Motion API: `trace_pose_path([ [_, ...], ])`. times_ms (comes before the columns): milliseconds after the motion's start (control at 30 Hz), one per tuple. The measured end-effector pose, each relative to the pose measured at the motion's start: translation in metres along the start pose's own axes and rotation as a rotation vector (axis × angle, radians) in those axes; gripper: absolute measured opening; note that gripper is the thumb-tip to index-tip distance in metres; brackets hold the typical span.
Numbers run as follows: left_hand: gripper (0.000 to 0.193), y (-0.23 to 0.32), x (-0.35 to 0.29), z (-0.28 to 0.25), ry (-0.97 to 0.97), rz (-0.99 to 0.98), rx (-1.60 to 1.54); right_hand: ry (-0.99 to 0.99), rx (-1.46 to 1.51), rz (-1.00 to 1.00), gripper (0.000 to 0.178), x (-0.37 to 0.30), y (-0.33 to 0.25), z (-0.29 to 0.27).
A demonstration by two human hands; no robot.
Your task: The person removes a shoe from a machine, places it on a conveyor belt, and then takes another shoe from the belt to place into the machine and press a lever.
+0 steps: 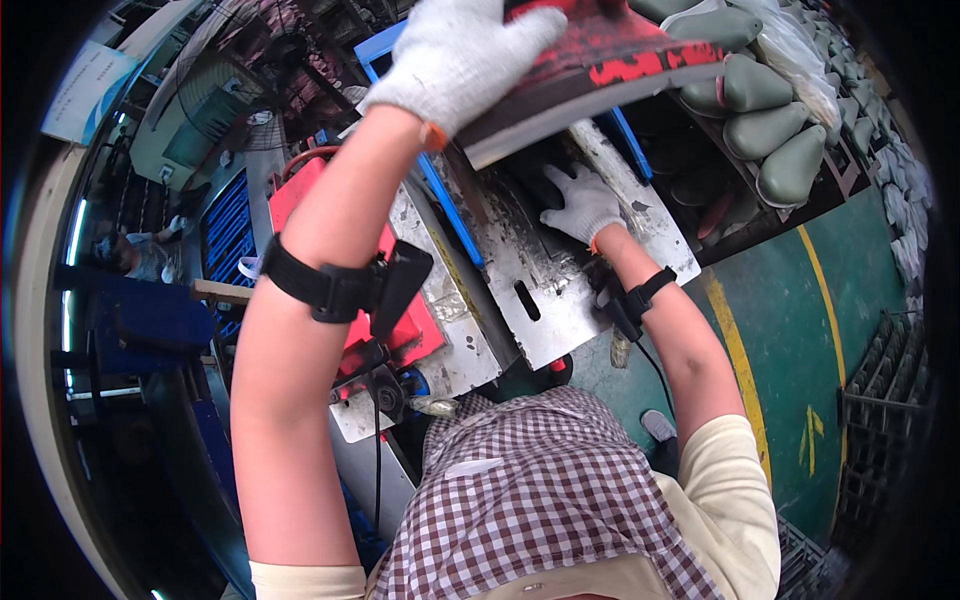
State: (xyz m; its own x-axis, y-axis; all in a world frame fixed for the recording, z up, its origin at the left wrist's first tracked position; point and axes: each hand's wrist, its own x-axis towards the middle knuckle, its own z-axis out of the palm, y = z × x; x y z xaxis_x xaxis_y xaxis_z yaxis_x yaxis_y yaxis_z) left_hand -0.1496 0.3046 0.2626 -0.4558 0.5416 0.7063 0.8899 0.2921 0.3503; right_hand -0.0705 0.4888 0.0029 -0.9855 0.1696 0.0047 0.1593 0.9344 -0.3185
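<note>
Green shapes [793, 165] are filling a rack [851, 180]; the right hand [585, 203] is spreading wide; the left hand [452, 62] isn't showing its grip.

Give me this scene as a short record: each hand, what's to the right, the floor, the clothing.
Left hand: white-gloved, raised by a worn red machine part; grip unclear
Right hand: white-gloved, spread, above a metal plate
To the right: grey-green foot-shaped forms
Floor: green, yellow markings
Clothing: checked apron
</note>
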Motion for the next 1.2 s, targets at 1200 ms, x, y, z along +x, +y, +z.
trace_pose_path([
  [1200,0.064,-0.004,-0.25,0.219,0.107,0.255,0.071,0.206,2.081,0.883,0.035,-0.22,0.134,0.015],
])
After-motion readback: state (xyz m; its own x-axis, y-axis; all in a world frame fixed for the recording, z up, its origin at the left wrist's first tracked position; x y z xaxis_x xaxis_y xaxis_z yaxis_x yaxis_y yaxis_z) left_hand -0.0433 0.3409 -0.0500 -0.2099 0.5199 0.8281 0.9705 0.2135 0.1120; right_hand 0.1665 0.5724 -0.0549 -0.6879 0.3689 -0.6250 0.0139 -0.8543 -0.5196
